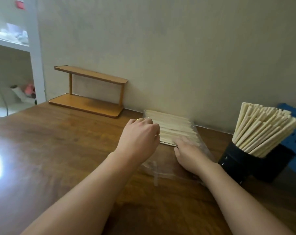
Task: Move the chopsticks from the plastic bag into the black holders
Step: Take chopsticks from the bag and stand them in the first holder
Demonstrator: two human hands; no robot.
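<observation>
Chopsticks (172, 128) in plastic bag (201, 146), left hand (140, 138) curled gripping bag, right hand (189, 153) flat inside

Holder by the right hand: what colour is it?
Black holder, clearest in the head view.

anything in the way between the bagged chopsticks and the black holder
No object visible between them: bare table separates the bag from the holder. But the holder already looks packed with chopsticks, leaving little room.
</observation>
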